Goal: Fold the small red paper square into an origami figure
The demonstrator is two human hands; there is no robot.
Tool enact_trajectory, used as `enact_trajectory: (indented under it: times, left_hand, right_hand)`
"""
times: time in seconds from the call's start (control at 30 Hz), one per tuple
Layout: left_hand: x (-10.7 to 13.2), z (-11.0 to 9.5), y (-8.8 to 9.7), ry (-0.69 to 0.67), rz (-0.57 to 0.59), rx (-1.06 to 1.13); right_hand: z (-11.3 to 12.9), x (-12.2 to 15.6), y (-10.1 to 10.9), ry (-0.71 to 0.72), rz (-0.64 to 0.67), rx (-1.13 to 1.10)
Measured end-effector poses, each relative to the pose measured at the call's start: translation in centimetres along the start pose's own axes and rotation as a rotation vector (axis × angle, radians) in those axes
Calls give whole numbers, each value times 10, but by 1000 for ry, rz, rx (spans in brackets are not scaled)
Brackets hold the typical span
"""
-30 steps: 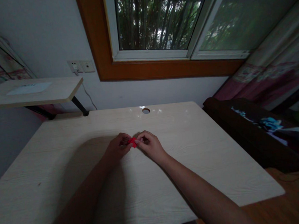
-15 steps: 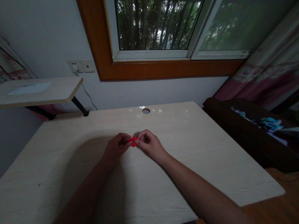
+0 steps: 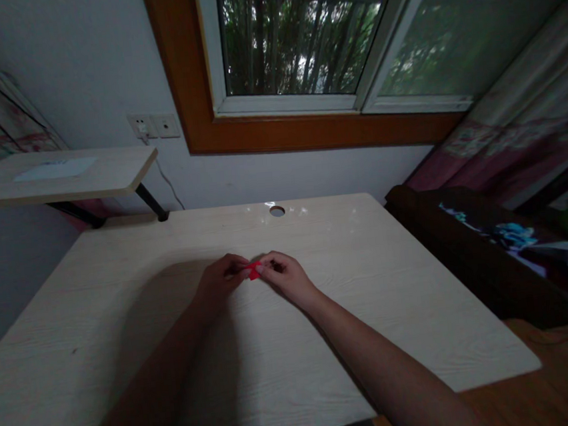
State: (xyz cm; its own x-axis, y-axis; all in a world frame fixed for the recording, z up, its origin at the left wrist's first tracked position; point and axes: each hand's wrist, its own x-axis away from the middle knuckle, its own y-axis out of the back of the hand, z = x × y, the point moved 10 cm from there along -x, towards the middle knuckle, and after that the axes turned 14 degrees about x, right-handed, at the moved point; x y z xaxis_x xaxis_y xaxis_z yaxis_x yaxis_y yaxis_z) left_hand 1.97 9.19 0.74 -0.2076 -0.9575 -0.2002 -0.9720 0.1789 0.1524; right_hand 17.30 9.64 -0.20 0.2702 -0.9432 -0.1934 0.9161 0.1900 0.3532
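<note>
From the head view, I see the person's left hand [image 3: 213, 281] and right hand [image 3: 290, 280] close together over the bench [image 3: 392, 296], a small red piece [image 3: 254, 274] between them. The fingers [image 3: 270, 274] of each hand are pinched narrow on it, left on one side, right on the other; part of it shows in the gap, slightly below the fingertips. I can't tell whether it touches the bench underneath. Straight beyond the fingers, near the far edge, is a round hole [image 3: 277, 211]. Farther off to their left stands a raised shelf [image 3: 114, 172] bearing a pale sheet [image 3: 56, 169]. Well past them, above the bench, is a window [image 3: 292, 45].
</note>
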Motion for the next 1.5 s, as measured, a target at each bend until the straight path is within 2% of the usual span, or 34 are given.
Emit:
enact_trajectory:
  times: [0.37,0.6,1.03,1.37,1.5]
  left_hand:
    - [1,-12,-3,-74,52,-126]
    - [1,-9,-4,-82,66,-125]
    - [1,-16,-8,-143,103,-127]
    - [2,-14,-7,-128,107,-89]
    - [2,-13,-5,-80,89,-58]
  right_hand:
    - [3,-1,2,-6,-14,21]
    - [5,0,3,-7,-10,13]
    - [0,-1,3,-16,-8,0]
    - [-6,-1,3,-50,-4,-86]
    - [-6,-2,4,-69,-10,-115]
